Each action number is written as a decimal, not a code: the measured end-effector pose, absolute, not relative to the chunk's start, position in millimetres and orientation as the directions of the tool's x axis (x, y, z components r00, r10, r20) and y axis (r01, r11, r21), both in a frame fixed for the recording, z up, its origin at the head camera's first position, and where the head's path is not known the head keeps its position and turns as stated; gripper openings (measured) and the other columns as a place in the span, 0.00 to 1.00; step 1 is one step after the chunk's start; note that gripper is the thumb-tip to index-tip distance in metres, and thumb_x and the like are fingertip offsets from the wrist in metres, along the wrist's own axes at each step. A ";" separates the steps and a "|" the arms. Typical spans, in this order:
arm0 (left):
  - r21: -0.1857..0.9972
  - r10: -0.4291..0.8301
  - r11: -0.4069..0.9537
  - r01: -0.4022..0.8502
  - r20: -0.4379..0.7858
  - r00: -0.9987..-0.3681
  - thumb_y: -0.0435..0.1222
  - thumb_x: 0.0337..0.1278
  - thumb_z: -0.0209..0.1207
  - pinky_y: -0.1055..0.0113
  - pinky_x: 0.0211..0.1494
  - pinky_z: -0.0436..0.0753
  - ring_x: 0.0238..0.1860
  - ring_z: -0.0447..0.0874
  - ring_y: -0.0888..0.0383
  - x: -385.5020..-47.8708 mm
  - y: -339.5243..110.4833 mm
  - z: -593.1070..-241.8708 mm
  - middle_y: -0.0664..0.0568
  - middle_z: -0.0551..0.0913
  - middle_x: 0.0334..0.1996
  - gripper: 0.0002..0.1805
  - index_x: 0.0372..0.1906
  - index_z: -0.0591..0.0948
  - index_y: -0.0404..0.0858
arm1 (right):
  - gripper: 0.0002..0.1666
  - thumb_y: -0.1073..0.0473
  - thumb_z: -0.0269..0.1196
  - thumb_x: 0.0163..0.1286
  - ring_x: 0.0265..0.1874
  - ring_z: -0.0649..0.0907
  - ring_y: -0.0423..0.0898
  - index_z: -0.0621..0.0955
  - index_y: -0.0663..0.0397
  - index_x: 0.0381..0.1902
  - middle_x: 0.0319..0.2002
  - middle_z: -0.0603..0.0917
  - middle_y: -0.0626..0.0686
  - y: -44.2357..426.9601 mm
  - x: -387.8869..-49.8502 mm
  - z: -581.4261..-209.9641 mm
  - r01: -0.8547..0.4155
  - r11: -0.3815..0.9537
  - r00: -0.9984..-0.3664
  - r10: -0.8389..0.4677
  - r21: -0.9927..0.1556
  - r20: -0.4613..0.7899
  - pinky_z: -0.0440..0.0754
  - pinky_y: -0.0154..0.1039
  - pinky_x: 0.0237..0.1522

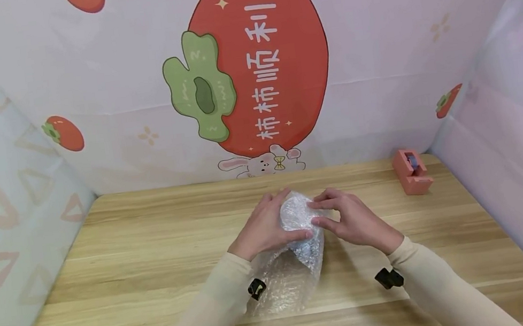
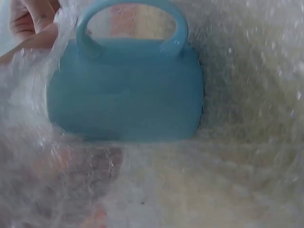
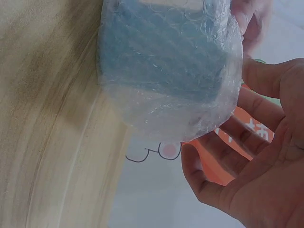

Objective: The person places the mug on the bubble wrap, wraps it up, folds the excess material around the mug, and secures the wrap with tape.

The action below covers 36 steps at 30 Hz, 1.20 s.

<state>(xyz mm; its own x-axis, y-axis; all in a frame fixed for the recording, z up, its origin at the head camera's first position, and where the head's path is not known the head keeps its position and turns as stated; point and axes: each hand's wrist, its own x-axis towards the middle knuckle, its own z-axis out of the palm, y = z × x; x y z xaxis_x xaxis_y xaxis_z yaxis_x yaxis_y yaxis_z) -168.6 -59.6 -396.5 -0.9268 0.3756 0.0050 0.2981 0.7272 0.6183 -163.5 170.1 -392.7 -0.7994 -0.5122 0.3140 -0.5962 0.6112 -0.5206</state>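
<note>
A light blue mug [image 2: 126, 95] lies partly inside clear bubble wrap [image 1: 285, 289], its handle showing in the left wrist view. The wrapped bundle stands off the middle of the wooden table, with loose wrap hanging toward the near side. My left hand [image 1: 269, 226] grips the bundle from the left, thumb across the near side and fingers round the far side. At its right edge my right hand [image 1: 351, 218] pinches the wrap between thumb and fingers. In the right wrist view, bubble wrap covers the mug, and some right fingertips lie behind it.
A pink tape dispenser [image 1: 413, 172] with a roll in it stands at the back right of the wooden table [image 1: 156, 261]. Printed cloth walls [image 1: 137, 91] enclose the back and both sides.
</note>
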 end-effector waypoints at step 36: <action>0.540 0.370 0.769 0.341 0.059 -0.927 0.63 0.51 0.68 0.49 0.64 0.77 0.62 0.76 0.41 -156.2 -57.7 -396.1 0.38 0.57 0.75 0.52 0.71 0.69 0.31 | 0.11 0.63 0.64 0.73 0.29 0.84 0.55 0.74 0.66 0.41 0.28 0.81 0.55 152.5 -147.1 -409.4 -0.147 0.477 -0.975 -0.216 -0.866 0.046 0.85 0.40 0.30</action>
<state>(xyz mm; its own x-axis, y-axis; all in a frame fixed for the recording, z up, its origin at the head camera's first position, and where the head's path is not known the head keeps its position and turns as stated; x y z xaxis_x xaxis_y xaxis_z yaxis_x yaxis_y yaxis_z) -156.2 -57.7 -396.1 -0.9273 0.3697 0.0591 0.3410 0.7691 0.5405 -147.1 152.5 -409.4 -0.9752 -0.2164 0.0463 -0.1470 0.4772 -0.8664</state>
